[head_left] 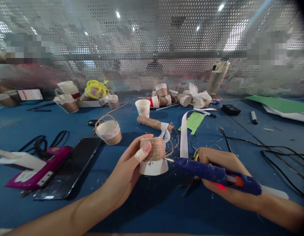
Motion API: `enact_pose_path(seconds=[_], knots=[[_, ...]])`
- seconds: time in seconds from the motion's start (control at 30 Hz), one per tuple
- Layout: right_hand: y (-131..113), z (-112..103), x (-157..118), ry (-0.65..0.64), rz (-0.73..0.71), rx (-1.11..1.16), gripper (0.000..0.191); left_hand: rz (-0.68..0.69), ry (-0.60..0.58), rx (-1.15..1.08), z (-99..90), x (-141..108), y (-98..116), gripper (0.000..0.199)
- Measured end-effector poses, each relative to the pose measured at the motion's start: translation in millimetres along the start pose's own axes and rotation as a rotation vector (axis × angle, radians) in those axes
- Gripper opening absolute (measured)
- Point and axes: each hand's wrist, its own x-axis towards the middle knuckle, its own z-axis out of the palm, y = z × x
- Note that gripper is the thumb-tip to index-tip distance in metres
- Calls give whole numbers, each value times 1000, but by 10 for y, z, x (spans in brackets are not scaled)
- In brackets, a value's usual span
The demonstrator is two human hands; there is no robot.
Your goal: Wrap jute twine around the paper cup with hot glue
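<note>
The left fingers (144,151) closed around a twine-wrapped cup (154,148) above the blue tabletop (122,209). The right fingers (203,164) gripped a glue gun (206,170). Perforated metal (142,42) stood behind.

No word, brand or number can be read with certainty. A small dark mark (150,164), like a written character, stands on the bare white band of the twine-wrapped cup (154,154), above the desk (132,209) between its middle and near edge; it is too small to make out. Red print on the white box (30,94) toward the desk's far left corner, and the yellow sticker (55,150) on the magenta power strip (41,170) nearer the left edge, are likewise illegible.
</note>
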Motion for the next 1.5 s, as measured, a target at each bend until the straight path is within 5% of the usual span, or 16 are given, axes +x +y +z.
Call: enact_pose_path(seconds=[0.53,1.5], knots=[[-2,32,-48,35,24,-142,24,69,6,1,-21,0,-32,45],[-34,68,-56,29,-5,-74,24,-33,-64,-115,15,-28,-35,56]])
